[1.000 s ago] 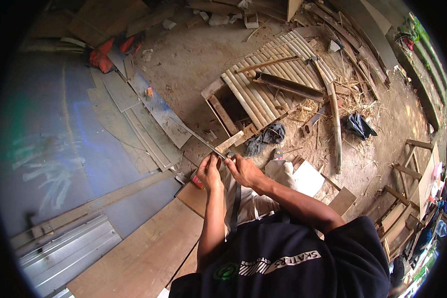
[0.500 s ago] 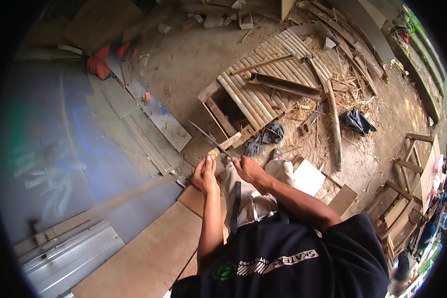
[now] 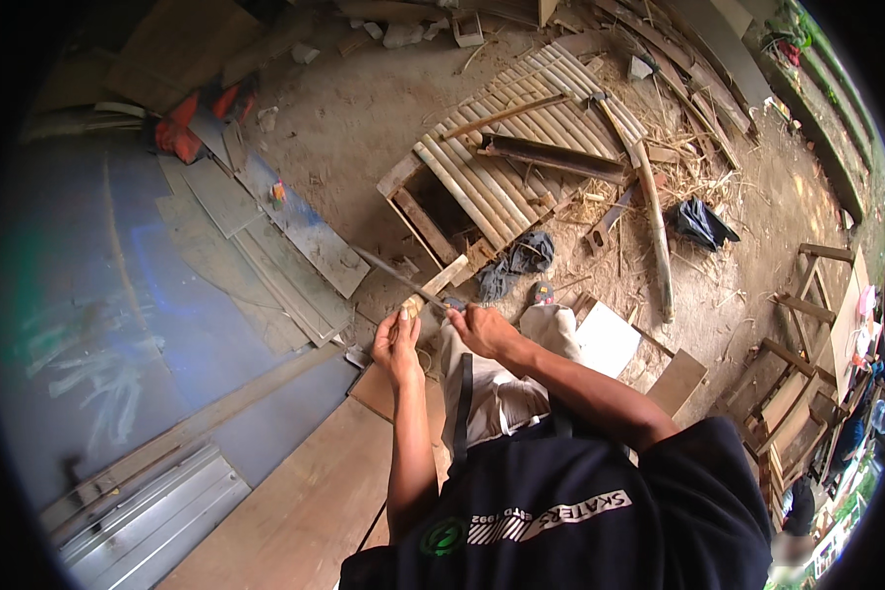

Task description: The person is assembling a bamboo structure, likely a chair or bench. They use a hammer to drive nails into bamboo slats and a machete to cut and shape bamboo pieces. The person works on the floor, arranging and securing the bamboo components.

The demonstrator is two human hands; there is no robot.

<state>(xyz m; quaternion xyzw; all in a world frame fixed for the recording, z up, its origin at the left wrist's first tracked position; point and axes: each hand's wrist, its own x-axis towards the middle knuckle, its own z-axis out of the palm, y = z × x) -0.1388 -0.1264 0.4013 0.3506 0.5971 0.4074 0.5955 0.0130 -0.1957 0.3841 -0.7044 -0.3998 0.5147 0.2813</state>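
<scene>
Tool (image 3: 406, 281) in right fingers (image 3: 469, 322), across wood (image 3: 448, 274)

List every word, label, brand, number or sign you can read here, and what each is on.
Shirt: white lettering and numbers, legible but not copied out here; beside them, a round green emblem.
Blue-grey sheet: white smears, no readable word.
Small orange item: too small to read any print.
Tool in the right hand: no print discernible.

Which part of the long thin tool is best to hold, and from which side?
Probably the near end of the long thin tool, from the right, as the right hand does: its narrow length points forward-left across the pale wood stick.
</scene>
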